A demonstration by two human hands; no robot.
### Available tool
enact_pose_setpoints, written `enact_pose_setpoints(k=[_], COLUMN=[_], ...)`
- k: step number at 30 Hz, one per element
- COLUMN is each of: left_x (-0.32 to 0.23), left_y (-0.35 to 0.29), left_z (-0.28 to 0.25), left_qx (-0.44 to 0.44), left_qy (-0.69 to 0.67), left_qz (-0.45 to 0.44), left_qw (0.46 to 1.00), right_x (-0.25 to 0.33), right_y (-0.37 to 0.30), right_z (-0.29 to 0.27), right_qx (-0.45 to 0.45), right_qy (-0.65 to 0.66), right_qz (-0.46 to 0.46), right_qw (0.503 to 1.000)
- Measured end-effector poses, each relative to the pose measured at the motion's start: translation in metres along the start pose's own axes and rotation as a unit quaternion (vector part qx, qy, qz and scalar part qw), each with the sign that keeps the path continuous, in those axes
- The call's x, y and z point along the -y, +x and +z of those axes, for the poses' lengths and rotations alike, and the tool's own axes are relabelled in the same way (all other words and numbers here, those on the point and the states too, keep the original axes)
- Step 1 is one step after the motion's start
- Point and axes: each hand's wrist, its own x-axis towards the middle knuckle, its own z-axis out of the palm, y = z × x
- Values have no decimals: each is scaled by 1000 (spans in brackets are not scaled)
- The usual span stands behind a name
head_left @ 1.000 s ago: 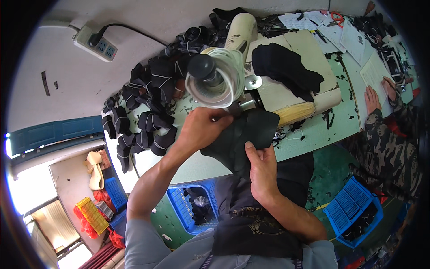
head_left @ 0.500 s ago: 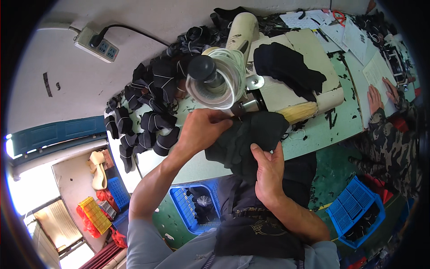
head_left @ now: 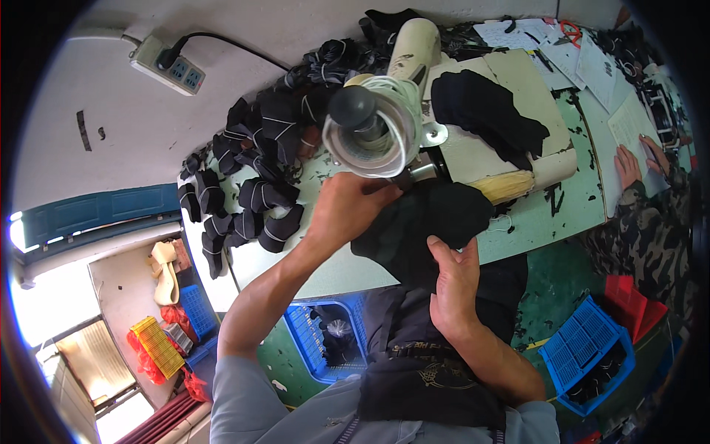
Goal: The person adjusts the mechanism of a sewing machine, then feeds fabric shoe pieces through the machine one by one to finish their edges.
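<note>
Folds have flattened; left hand [head_left: 346, 209] and right hand [head_left: 455, 287] pinch smooth black cloth [head_left: 421, 222].

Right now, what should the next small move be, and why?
A slight turn of the black piece with the right hand seems sensible: that hand pinches its lower edge, while the left hand is at its upper-left edge, close beside the machine.

Your black piece [head_left: 425, 222] looks matt and smooth, perhaps cloth; your desk [head_left: 333, 272] has a smooth finish, the blue basket [head_left: 588, 344] is plastic, the sheet [head_left: 627, 124] paper, the sewing machine [head_left: 416, 48] chipped, painted metal.
</note>
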Motion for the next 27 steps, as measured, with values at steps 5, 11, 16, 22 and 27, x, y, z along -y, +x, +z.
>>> enact_pose_setpoints(k=[5, 11, 16, 22, 27], left_x=[10, 1, -1, 9, 2], left_y=[-11, -4, -5, -19, -7], left_z=[1, 1, -1, 5, 3], left_qx=[10, 0, 1, -34, -28], left_qy=[-159, 7, -12, -97, 13], left_qz=[50, -39, 2, 40, -25], left_qw=[986, 999, 1000, 994, 999], right_x=[2, -2, 2, 1, -4], right_y=[2, -6, 0, 1, -6], right_z=[-7, -3, -3, -10, -7], right_qx=[1, 20, -38, 25, 0], right_qy=[15, 44, -1, 78, 88], right_qz=[-2, 9, 26, 84, 49], right_qw=[1000, 999, 999, 993, 995])
